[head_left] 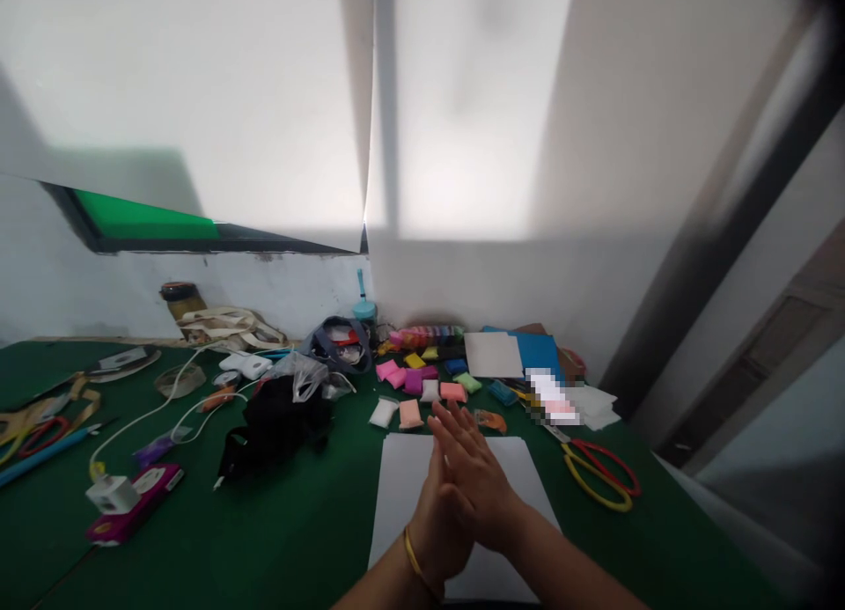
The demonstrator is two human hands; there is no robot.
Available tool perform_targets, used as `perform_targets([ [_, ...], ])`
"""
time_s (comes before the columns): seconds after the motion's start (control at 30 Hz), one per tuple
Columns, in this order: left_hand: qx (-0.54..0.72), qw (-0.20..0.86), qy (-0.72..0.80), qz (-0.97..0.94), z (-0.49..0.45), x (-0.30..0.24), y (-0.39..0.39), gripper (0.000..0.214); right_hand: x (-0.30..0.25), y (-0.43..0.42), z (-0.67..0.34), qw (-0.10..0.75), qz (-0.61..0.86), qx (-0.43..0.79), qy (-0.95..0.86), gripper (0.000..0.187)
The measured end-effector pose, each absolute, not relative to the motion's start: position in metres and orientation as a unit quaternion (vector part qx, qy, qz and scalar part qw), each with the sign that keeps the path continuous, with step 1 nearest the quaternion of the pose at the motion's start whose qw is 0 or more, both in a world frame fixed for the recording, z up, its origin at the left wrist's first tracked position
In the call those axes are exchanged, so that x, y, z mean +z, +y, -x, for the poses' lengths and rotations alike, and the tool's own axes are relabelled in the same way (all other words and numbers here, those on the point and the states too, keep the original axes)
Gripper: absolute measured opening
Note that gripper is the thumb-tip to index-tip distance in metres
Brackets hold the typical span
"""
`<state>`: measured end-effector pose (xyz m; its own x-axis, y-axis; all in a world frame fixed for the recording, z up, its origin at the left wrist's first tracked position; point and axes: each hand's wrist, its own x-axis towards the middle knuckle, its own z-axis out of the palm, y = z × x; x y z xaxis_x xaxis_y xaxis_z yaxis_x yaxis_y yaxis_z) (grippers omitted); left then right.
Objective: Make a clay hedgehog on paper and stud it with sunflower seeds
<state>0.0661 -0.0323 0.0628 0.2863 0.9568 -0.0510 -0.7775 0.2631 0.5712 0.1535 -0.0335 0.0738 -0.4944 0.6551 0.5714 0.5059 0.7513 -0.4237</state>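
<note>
My left hand (pixel 436 531), with a yellow bangle at the wrist, is pressed palm to palm against my right hand (pixel 485 491). Both are held over a stack of white paper (pixel 396 478), fingers stretched forward and the thumbs crossing. Whatever lies between the palms, if anything, is hidden. Just beyond the fingertips are small packets of coloured clay, among them a peach packet (pixel 410 415), a white packet (pixel 384 412), a coral packet (pixel 453 392) and an orange packet (pixel 492 422) partly behind my right hand.
Large scissors (pixel 598 478) with red and yellow handles lie right of the paper. To the left are a black cloth bag (pixel 281 429), a magenta power strip (pixel 135 504) with a white plug, and white cables. A white card (pixel 493 355) and blue sheets (pixel 538 350) rest at the back.
</note>
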Motion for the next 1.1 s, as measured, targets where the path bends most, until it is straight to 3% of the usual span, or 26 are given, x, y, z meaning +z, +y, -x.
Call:
perform_targets([
  [0.13, 0.569, 0.754, 0.188, -0.269, -0.061, 0.059, -0.031, 0.071, 0.072, -0.034, -0.154, 0.322, 0.288, 0.089, -0.898, 0.077],
  [0.27, 0.606, 0.71, 0.196, -0.3, -0.06, 0.055, -0.033, 0.064, 0.071, -0.029, -0.157, 0.345, 0.304, 0.085, -0.884, 0.071],
  [0.4, 0.492, 0.793, 0.194, -0.301, -0.06, 0.052, -0.029, 0.072, 0.069, -0.027, -0.162, 0.314, 0.3, 0.068, -0.898, 0.072],
  [0.5, 0.582, 0.707, 0.194, -0.35, -0.064, 0.04, -0.029, 0.086, 0.071, -0.034, -0.16, 0.296, 0.278, 0.106, -0.908, 0.079],
  [0.6, 0.634, 0.641, 0.216, -0.374, -0.069, 0.025, -0.032, 0.096, 0.073, -0.037, -0.159, 0.308, 0.302, 0.104, -0.896, 0.075],
  [0.8, 0.608, 0.646, 0.268, -0.377, -0.092, 0.021, -0.035, 0.08, 0.071, -0.037, -0.159, 0.285, 0.279, 0.108, -0.911, 0.082],
  [0.93, 0.721, 0.562, 0.281, -0.291, -0.133, 0.033, -0.036, 0.09, 0.071, -0.039, -0.157, 0.312, 0.279, 0.129, -0.899, 0.078],
  [1.03, 0.707, 0.585, 0.28, -0.282, -0.132, 0.04, -0.04, 0.082, 0.076, -0.041, -0.158, 0.337, 0.277, 0.196, -0.879, 0.083],
  [1.1, 0.607, 0.695, 0.26, -0.285, -0.109, 0.044, -0.041, 0.073, 0.079, -0.04, -0.161, 0.397, 0.288, 0.296, -0.82, 0.087],
])
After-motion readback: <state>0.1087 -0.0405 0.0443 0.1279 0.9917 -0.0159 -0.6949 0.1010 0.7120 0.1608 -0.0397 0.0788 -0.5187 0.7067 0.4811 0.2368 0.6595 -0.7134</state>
